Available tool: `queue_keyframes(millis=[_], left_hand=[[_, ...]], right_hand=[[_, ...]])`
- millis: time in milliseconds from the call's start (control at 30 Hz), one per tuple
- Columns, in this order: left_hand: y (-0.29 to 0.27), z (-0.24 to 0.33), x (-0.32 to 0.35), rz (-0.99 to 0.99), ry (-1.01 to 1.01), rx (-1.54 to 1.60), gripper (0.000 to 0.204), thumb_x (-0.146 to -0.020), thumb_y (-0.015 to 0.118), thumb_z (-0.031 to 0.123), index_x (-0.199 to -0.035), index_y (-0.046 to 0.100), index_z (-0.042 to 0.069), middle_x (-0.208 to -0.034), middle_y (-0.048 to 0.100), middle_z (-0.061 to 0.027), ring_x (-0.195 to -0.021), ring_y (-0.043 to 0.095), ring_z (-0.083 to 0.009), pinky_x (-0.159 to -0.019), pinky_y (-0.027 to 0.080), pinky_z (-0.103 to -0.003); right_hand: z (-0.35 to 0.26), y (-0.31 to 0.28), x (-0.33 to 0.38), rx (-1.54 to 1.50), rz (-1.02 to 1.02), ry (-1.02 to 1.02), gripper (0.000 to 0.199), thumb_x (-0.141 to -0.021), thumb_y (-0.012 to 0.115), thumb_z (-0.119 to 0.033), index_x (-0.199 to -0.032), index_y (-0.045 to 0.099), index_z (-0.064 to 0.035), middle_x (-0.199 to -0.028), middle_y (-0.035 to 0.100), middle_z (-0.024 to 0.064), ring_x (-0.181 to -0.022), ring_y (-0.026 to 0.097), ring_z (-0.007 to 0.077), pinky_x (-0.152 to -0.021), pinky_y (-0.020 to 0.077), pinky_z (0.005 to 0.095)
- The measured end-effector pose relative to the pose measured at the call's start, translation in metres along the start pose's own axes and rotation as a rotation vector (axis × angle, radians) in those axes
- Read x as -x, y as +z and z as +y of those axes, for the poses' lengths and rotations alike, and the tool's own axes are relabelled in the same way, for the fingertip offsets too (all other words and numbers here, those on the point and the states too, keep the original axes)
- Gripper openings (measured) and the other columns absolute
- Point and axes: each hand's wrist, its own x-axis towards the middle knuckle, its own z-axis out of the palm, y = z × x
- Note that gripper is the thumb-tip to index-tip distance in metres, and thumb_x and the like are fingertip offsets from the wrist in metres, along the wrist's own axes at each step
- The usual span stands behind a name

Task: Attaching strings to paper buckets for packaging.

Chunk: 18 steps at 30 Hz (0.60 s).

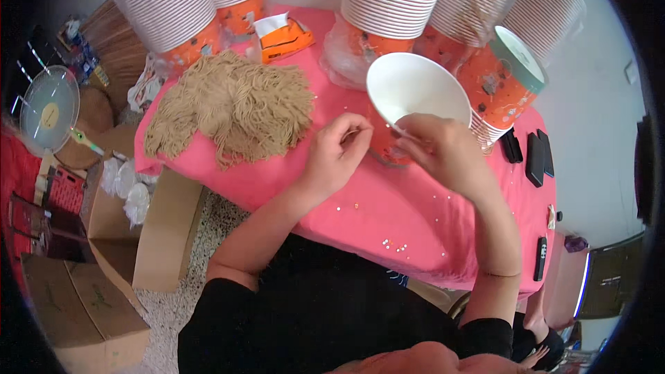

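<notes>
A large paper bucket [415, 90], white inside and orange outside, stands on the pink cloth in front of me. My left hand [338, 151] is beside its left wall, thumb and fingertips pinched together; whatever lies between them is too small to name. My right hand [447, 151] is at the bucket's near rim and covers part of it. Its thumb and fingers are closed around a small whitish bit that I cannot make out. Left of my hands lies a loose heap of beige cord [235, 104], cut in many strands.
Tall stacks of nested paper buckets [395, 0] line the table's back. An orange tissue pack [284, 38] lies between them. Small white dots [395, 244] are scattered on the pink tablecloth [332, 235]. Dark cases [535, 159] and a remote [540, 258] lie right. An open carton [163, 235] stands left.
</notes>
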Motion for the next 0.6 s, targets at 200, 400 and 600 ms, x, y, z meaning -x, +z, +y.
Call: queue_keyframes(millis=[200,400,600], left_hand=[[-0.011,0.015,0.016,-0.108,-0.083,0.056,0.004,-0.09,0.06,0.002,-0.091,0.06,-0.002,-0.082,0.06,-0.0037,-0.071,0.055,-0.0072,-0.062,0.044,-0.022],[0.008,0.042,0.037,-0.253,0.133,-0.002,0.006,-0.089,0.062,0.005,-0.089,0.058,0.001,-0.073,0.052,-0.0057,-0.061,0.05,-0.0135,-0.055,0.041,-0.027],[0.0,0.015,0.026,-0.118,0.138,-0.078,0.012,-0.092,0.06,0.011,-0.089,0.058,0.0,-0.072,0.055,-0.0067,-0.061,0.051,-0.0143,-0.055,0.041,-0.027]], right_hand=[[0.0,0.014,0.008,0.112,0.111,-0.093,0.019,-0.082,0.065,-0.015,-0.095,0.058,-0.0044,-0.075,0.063,0.0138,-0.069,0.063,0.034,-0.061,0.0493,0.0441],[-0.001,0.015,0.01,0.077,0.136,-0.092,0.023,-0.077,0.071,-0.011,-0.097,0.062,-0.0037,-0.08,0.065,0.0141,-0.073,0.063,0.0345,-0.061,0.0496,0.042],[0.038,-0.025,-0.01,0.115,0.45,-0.013,0.022,-0.079,0.07,-0.013,-0.096,0.063,-0.002,-0.088,0.063,0.0142,-0.084,0.061,0.034,-0.073,0.0494,0.0425]])
